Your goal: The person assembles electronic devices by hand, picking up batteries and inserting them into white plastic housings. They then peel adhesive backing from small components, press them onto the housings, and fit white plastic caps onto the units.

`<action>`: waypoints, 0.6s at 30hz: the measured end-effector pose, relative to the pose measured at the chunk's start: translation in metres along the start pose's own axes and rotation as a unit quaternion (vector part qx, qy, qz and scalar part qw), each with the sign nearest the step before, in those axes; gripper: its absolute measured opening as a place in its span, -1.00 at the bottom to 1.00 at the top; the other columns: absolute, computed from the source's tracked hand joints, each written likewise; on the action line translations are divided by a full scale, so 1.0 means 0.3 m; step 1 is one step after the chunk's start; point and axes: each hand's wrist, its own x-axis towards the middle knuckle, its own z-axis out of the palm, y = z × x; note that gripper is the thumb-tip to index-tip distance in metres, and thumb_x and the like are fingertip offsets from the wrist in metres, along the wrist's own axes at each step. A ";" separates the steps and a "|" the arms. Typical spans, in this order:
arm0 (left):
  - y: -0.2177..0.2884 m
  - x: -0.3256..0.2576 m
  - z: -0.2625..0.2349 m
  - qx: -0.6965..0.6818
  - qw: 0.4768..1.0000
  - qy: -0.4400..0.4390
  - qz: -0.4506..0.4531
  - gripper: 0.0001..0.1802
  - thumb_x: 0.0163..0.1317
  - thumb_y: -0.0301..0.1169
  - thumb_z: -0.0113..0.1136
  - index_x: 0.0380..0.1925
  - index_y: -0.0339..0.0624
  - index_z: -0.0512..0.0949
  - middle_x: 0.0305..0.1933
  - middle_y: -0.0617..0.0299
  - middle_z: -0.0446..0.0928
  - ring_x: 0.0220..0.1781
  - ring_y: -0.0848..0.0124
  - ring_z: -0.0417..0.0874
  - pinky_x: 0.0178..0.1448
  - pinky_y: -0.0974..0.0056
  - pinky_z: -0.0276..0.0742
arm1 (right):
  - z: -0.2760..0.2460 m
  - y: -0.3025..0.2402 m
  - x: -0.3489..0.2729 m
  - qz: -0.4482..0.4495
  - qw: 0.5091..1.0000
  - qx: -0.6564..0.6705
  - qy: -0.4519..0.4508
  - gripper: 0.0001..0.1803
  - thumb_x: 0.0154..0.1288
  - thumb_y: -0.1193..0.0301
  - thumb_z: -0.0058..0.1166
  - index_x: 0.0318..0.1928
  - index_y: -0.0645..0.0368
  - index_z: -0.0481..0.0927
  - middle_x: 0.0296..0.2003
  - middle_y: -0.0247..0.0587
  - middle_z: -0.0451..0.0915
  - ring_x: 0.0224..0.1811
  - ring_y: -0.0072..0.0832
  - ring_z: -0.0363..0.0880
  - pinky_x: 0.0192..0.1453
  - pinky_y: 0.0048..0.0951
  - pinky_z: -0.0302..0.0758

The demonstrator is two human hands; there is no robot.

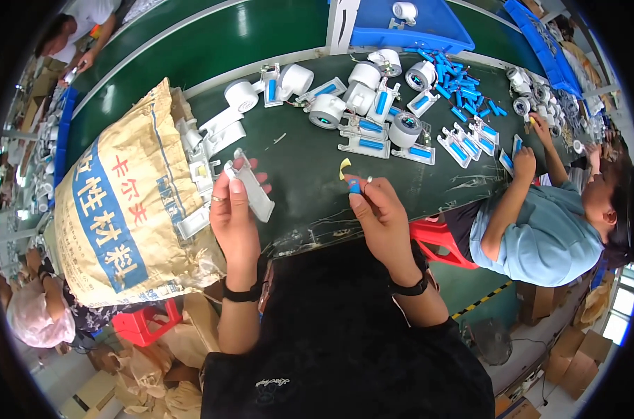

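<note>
My left hand [233, 222] is closed round a white plastic handle shell [251, 190], held tilted above the green work table. Its fingers curl behind the shell and the thumb lies along the near side. In my right hand [387, 222], thumb and fingers pinch a small blue battery [354, 186]. A short curled yellow strip [344, 167] sticks up from the battery's end; whether it is tape or a tab I cannot tell. The two hands are apart. Beyond them lie several white round fan heads [327, 112] and white handle shells with blue batteries [364, 144] set inside.
A large paper sack [114, 209] leans at the table's left, white shells spilling beside it. Loose blue batteries [460, 87] are heaped at the far right. Behind stands a blue bin [407, 38]. A co-worker [540, 227] sits at my right, hands on similar parts.
</note>
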 end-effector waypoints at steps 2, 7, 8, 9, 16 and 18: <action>0.033 -0.005 -0.010 -0.188 0.970 -0.117 -0.099 -0.60 0.62 -0.17 -0.01 0.22 -0.23 0.47 0.20 -0.06 0.58 0.19 0.17 0.65 0.25 0.06 0.63 | 0.003 0.022 -0.009 0.029 0.993 0.107 -0.028 -0.68 0.58 0.44 0.07 0.22 0.30 0.62 -0.14 -0.38 0.50 -0.14 -0.60 0.51 0.00 -0.54 0.50; 0.009 -0.040 0.064 -0.186 0.947 -0.203 -0.167 -0.65 0.61 -0.21 -0.02 0.19 -0.18 0.47 0.24 -0.06 0.57 0.44 -0.14 0.49 0.50 -0.20 0.39 | 0.009 0.022 -0.027 0.088 0.954 0.260 -0.118 -0.67 0.58 0.40 0.08 0.22 0.30 0.62 -0.16 -0.37 0.52 -0.13 -0.61 0.51 0.02 -0.53 0.51; 0.009 -0.043 0.066 -0.205 0.930 -0.210 -0.222 -0.65 0.61 -0.21 -0.02 0.19 -0.19 0.47 0.23 -0.07 0.57 0.43 -0.15 0.49 0.50 -0.22 0.39 | 0.021 0.035 -0.030 0.089 0.950 0.279 -0.110 -0.69 0.57 0.43 0.09 0.20 0.30 0.63 -0.16 -0.38 0.51 -0.16 -0.61 0.53 -0.02 -0.54 0.51; 0.018 -0.052 0.069 -0.257 0.912 -0.225 -0.227 -0.65 0.59 -0.23 0.02 0.20 -0.20 0.45 0.21 -0.09 0.58 0.38 -0.13 0.55 0.43 -0.21 0.46 | 0.031 0.042 -0.032 0.091 0.945 0.298 -0.103 -0.71 0.57 0.46 0.09 0.19 0.29 0.63 -0.17 -0.39 0.51 -0.18 -0.61 0.54 -0.05 -0.55 0.51; 0.220 -0.239 -0.364 0.427 0.852 -0.300 -0.053 -0.73 0.45 -0.54 0.20 0.11 -0.29 0.65 0.17 0.02 0.65 0.23 0.25 0.66 0.29 0.19 0.55 | 0.046 0.022 -0.001 0.155 0.937 0.304 -0.074 -0.67 0.50 0.49 0.18 0.19 0.35 0.62 -0.07 -0.22 0.66 -0.10 -0.43 0.70 0.07 -0.36 0.70; 0.235 -0.260 -0.333 0.281 0.940 -0.086 -0.173 -0.66 0.56 -0.37 0.10 0.23 -0.22 0.59 0.24 0.01 0.63 0.31 0.11 0.63 0.43 0.06 0.48 | 0.082 0.037 0.002 0.152 0.922 0.335 -0.116 -0.68 0.47 0.53 0.19 0.17 0.37 0.62 -0.04 -0.19 0.65 -0.07 -0.37 0.72 0.09 -0.31 0.72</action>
